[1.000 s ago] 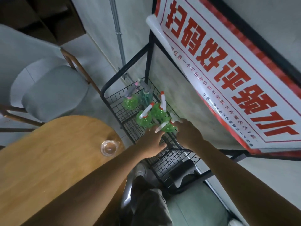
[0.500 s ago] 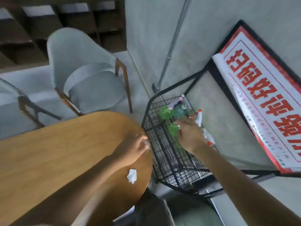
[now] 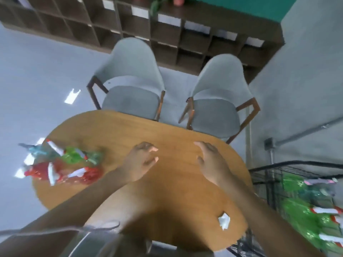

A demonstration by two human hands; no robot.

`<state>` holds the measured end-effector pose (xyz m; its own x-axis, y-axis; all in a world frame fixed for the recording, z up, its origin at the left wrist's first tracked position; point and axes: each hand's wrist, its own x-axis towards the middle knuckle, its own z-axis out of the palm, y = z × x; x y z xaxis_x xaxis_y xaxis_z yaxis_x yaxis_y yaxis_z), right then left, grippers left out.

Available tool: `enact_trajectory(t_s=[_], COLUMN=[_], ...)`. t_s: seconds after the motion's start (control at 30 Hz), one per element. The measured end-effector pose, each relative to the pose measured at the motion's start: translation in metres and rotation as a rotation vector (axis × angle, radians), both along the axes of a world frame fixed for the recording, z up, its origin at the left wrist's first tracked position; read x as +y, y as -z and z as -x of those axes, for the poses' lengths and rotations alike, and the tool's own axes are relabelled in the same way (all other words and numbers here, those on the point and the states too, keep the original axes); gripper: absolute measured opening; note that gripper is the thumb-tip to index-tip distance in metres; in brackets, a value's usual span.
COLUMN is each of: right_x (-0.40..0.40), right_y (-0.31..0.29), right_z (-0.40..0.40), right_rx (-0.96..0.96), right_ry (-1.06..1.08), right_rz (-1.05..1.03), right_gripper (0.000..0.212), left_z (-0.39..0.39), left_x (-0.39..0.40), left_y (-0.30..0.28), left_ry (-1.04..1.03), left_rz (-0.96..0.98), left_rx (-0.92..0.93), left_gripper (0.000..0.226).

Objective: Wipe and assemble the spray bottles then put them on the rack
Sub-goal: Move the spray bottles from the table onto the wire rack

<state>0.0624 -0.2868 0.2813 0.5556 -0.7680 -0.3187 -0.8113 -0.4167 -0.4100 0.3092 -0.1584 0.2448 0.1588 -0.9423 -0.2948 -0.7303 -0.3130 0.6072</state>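
A grey floor (image 3: 37, 75) and a grey wall (image 3: 306, 80) frame the room, with a band of green wall (image 3: 241, 4) at the top. Beyond the table (image 3: 167, 197), against the far wall, stands a long dark shelf (image 3: 167, 34) of square cubbies. Two grey chairs (image 3: 133, 80) with brown wooden arms sit between that shelf and the table's far edge, side by side. The table is an oval of light wood, blurred by camera motion.

To the right of the table, just beside its edge, is a black wire rack (image 3: 269, 175) holding green bottles (image 3: 300, 216) with white and red sprayers. On the table's left end lies a heap of bottles (image 3: 63, 164): green and bluish ones farther out, red ones nearer, their white sprayers tangled among them; the blur hides how many there are.

Over the table's middle, the left hand (image 3: 141, 164) hovers with fingers loosely curled and holding nothing. The right hand (image 3: 211, 160) is near it, fingers relaxed and spread, also empty. A crumpled white wipe (image 3: 224, 220) lies on the table's near right edge.
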Motion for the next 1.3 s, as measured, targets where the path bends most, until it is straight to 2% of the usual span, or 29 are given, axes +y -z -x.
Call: enact_trajectory(t_s=[0.1,0.23,0.37,0.53,0.6,0.67,0.77,0.97,1.1,1.13,1.23,1.3], right_x=[0.016,0.041,0.068,0.095,0.107,0.120,0.135,0.154,0.151,0.147,0.128,0.109], right_y=[0.007,0.020,0.038,0.065,0.075,0.084,0.100,0.131,0.136,0.136,0.127,0.118], right_z=[-0.085,-0.184,-0.267,-0.340,-0.359,-0.372,-0.386,-0.400,-0.385,-0.378,-0.352,-0.330], right_rx=[0.008,0.039,0.108,0.248,0.331,0.400,0.453,0.591,0.500,0.461,0.351,0.343], right_ry=[-0.139,-0.306,-0.443,-0.607,-0.697,-0.778,-0.822,-0.811,-0.690,-0.654,-0.532,-0.466], right_rz=[-0.042,-0.105,-0.167,-0.181,-0.179,-0.202,-0.235,-0.172,-0.189,-0.186,-0.183,-0.187], right_gripper=[0.049,0.048,0.048,0.058,0.064,0.068,0.068,0.067,0.052,0.054,0.079,0.080], left_z=[-0.069,-0.132,-0.171,-0.192,-0.194,-0.196,-0.195,-0.194,-0.193,-0.192,-0.186,-0.180], left_x=[0.047,0.098,0.141,0.176,0.187,0.193,0.195,0.191,0.183,0.181,0.171,0.159], left_y=[0.006,0.010,0.034,0.076,0.089,0.100,0.115,0.133,0.138,0.138,0.129,0.121], left_ry=[-0.150,-0.324,-0.398,-0.357,-0.325,-0.283,-0.184,-0.118,-0.127,-0.124,-0.068,-0.051], left_rz=[-0.012,-0.027,-0.138,-0.225,-0.242,-0.276,-0.329,-0.376,-0.313,-0.301,-0.301,-0.307], left_rx=[0.000,0.010,-0.095,-0.011,-0.007,-0.008,-0.052,-0.074,-0.023,-0.015,-0.013,-0.014], left_gripper=[0.066,0.055,0.017,0.020,0.033,0.046,0.039,0.047,0.037,0.033,0.026,0.026])
